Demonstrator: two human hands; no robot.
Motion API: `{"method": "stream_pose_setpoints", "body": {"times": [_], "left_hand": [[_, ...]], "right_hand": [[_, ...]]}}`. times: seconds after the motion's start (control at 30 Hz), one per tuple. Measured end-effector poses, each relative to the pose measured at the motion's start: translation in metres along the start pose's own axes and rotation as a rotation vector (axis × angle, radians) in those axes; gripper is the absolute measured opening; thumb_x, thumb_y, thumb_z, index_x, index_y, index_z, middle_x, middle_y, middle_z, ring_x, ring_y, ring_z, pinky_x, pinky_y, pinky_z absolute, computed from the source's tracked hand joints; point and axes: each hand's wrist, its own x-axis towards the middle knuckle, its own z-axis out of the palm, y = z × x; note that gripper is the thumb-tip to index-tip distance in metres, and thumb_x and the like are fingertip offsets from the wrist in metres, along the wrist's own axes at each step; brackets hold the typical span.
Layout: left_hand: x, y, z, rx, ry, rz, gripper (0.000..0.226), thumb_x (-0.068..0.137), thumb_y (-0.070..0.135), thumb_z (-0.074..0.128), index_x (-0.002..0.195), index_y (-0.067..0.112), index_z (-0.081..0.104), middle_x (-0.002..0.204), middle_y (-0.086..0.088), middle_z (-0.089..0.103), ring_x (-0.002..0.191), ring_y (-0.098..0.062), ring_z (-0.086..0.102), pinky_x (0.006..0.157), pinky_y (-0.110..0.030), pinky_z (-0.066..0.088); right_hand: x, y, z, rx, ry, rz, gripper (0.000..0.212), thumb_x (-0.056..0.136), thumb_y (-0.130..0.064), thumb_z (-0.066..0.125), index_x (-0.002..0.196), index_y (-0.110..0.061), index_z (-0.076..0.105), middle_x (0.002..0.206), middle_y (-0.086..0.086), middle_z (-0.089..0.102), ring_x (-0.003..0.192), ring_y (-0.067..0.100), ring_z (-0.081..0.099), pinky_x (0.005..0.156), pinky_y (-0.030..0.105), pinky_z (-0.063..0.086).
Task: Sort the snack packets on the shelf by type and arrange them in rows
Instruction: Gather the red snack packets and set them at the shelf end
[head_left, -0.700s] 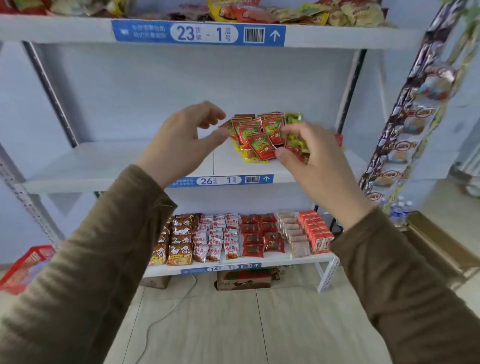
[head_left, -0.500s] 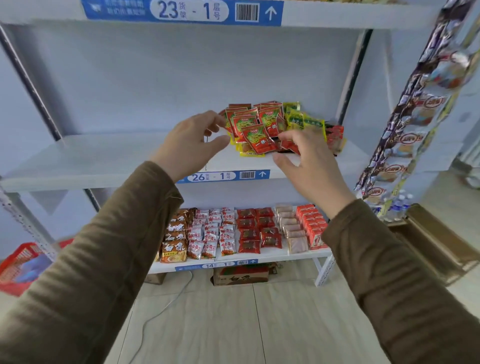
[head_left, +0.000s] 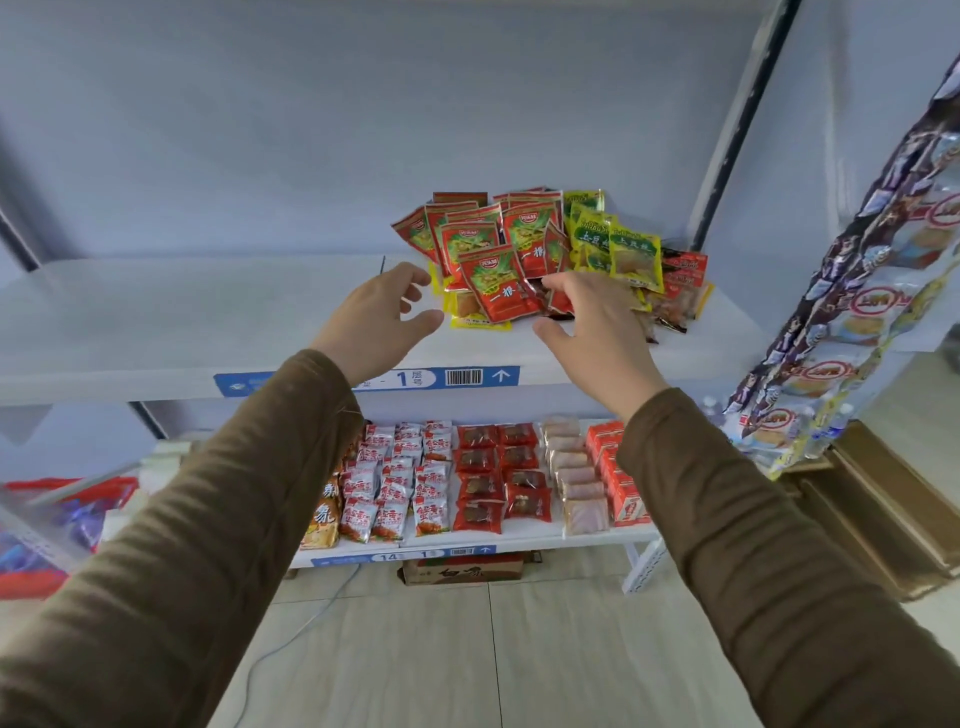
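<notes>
left hand (head_left: 375, 318) hovering just left of snack pile, fingers loosely curled, gripping nothing; right hand (head_left: 592, 322) at pile's near edge, fingertips touching red packets (head_left: 501, 283), can't tell if actually pinching one; yellow-green packets (head_left: 626, 254) just right of reds; whole heap jumbled on right part of middle shelf (head_left: 156, 322); lower shelf (head_left: 519, 535) below holds snacks in neat rows

A white shelf (head_left: 156, 322) carries a loose pile at its right end: red packets (head_left: 498, 275) on the left, yellow-green packets (head_left: 618, 249) right of them, dark red packets (head_left: 683, 275) farthest right. Its left part lies bare.
</notes>
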Motion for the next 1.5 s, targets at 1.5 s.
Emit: {"method": "stream_pose_setpoints", "body": {"times": [1.5], "left_hand": [[0.307, -0.141, 0.127, -0.801, -0.144, -0.335, 0.082, 0.081, 0.01, 0.085, 0.143, 0.023, 0.032, 0.129, -0.003, 0.064, 0.106, -0.014, 0.066, 0.089, -0.034, 0.056]], "right_hand": [[0.26, 0.103, 0.199, -0.101, -0.278, 0.197, 0.123, 0.082, -0.043, 0.081, 0.162, -0.025, -0.01, 0.161, 0.02, 0.025, 0.144, 0.042, 0.031, 0.118, 0.052, 0.032]]}}
